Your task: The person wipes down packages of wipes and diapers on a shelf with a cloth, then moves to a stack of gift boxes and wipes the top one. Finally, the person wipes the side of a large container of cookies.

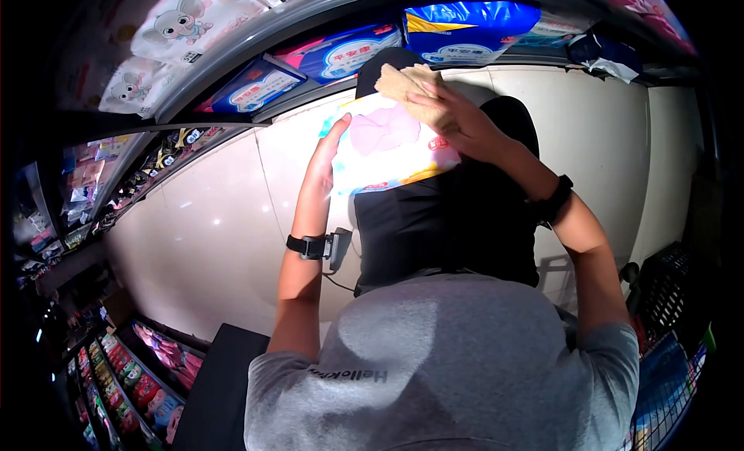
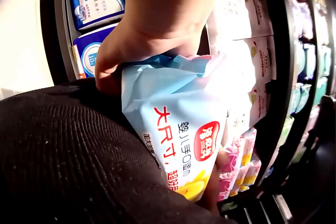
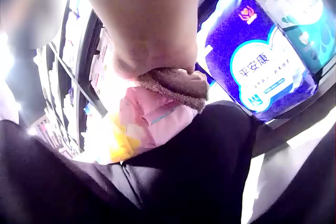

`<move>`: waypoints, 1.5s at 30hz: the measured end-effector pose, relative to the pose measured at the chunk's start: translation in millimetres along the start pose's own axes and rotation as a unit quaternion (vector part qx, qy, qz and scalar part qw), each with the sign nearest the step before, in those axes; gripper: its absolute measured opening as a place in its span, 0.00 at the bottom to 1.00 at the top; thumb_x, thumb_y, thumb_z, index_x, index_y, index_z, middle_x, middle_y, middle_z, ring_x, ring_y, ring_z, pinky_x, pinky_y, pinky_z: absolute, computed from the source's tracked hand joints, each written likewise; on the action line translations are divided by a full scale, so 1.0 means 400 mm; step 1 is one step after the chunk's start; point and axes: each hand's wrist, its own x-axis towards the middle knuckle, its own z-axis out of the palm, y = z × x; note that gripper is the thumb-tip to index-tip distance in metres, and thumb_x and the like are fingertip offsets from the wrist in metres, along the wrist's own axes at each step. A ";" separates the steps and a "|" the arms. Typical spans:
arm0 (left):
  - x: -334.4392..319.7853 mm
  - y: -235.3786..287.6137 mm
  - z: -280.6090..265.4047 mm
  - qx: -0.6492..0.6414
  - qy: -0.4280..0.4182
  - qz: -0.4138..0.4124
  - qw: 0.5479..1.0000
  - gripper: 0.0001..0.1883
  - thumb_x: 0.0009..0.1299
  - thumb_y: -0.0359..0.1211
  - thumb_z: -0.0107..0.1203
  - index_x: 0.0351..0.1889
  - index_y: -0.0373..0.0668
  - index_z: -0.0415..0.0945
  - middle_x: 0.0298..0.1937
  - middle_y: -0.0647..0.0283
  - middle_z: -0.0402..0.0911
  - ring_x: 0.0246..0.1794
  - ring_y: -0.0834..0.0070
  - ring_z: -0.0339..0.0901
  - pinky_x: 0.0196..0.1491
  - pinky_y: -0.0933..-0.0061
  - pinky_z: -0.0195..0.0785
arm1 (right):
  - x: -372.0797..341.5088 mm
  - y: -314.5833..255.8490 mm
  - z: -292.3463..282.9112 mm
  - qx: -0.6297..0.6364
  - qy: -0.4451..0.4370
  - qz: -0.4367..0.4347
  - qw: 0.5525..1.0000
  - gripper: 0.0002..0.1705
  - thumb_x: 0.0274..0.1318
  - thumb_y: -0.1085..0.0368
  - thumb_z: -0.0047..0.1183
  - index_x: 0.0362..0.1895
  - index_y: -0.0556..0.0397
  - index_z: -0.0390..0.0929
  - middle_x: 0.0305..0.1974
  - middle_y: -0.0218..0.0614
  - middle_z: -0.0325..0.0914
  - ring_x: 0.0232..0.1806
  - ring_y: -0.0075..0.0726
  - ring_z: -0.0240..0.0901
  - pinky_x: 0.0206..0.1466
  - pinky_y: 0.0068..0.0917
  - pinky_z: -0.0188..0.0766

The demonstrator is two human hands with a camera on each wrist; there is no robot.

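Observation:
A soft wipes packet (image 1: 387, 160), white, pink and yellow, lies over the person's dark-clad knees in the head view. At its left end the left hand (image 1: 332, 145) grips it, thumb on top; in the left wrist view that hand (image 2: 142, 45) holds the packet's light blue end (image 2: 168, 98). A tan cloth (image 1: 407, 83) is bunched in the right hand (image 1: 461, 125), at the packet's upper right. In the right wrist view the cloth (image 3: 178, 87) touches the packet's pink end (image 3: 157, 116), and the fingers are hidden behind the wrist.
Blue packages (image 1: 469, 32) line a low shelf beyond the knees. White elephant-print packs (image 1: 178, 25) stand at upper left. Pale floor tiles (image 1: 217, 218) lie left of the legs. A black basket (image 1: 666, 292) is at the right, and a dark box-like surface (image 1: 221, 389) at lower left.

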 end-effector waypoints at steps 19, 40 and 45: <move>0.023 0.011 -0.020 0.080 -0.026 -0.006 0.996 0.29 0.64 0.41 0.56 0.57 0.33 0.64 0.51 0.51 0.75 0.48 0.65 0.76 0.48 0.70 0.72 | 0.040 -0.003 -0.014 0.309 0.013 0.303 0.901 0.18 0.60 0.52 0.47 0.37 0.57 0.70 0.22 0.24 0.66 0.25 0.15 0.61 0.29 0.17 0.60; 0.046 0.016 0.006 0.042 -0.019 -0.003 0.999 0.25 0.63 0.40 0.55 0.54 0.35 0.67 0.48 0.56 0.76 0.45 0.70 0.76 0.45 0.75 0.70 | -0.048 -0.028 -0.031 0.229 -0.020 0.261 0.938 0.18 0.60 0.59 0.46 0.49 0.58 0.71 0.38 0.36 0.76 0.40 0.25 0.69 0.46 0.24 0.65; 0.071 0.002 -0.028 0.033 -0.036 -0.029 0.998 0.24 0.63 0.40 0.55 0.53 0.35 0.68 0.47 0.56 0.77 0.45 0.70 0.76 0.46 0.75 0.70 | -0.105 -0.093 -0.029 0.243 -0.062 0.239 0.938 0.20 0.58 0.67 0.43 0.55 0.51 0.69 0.51 0.36 0.70 0.53 0.27 0.65 0.56 0.24 0.59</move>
